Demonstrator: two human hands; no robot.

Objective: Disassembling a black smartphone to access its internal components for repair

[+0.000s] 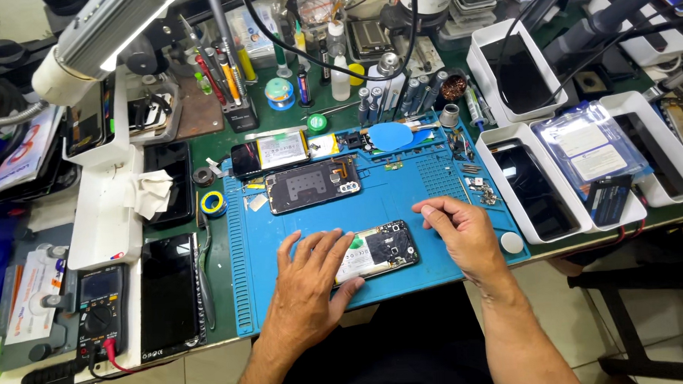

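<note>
Head view: left hand [312, 280] lies flat w/ fingers spread over the near end of an opened phone [379, 251], pinning it to the blue mat [312, 216]; its grip is spread, pressing down, not pinching. Right hand [464, 237] rests on the mat just right of the phone, apart from it, fingers curled loosely; nothing seen in its grip, thumb and forefinger look close together but whether they hold a tiny part can't be told. Phone sits near the front middle of the mat, back cover off, battery w/ white label and dark board end showing. So, judging by that: opening is done, insides exposed; board and battery seem in place, so any further strip-down or closing up looks not yet done. Farther back on the mat lies a second opened phone frame [313, 185], and behind it a third phone w/ a pale label [270, 152], plus a blue oval pick [391, 136] and small screws [478, 189] at the right side. On the green surface [211, 143]: yellow-blue tape roll [214, 204], multimeter [99, 303] at left, white trays [499, 145] w/ dark screens at right, tool stand [228, 86] at back.
</note>
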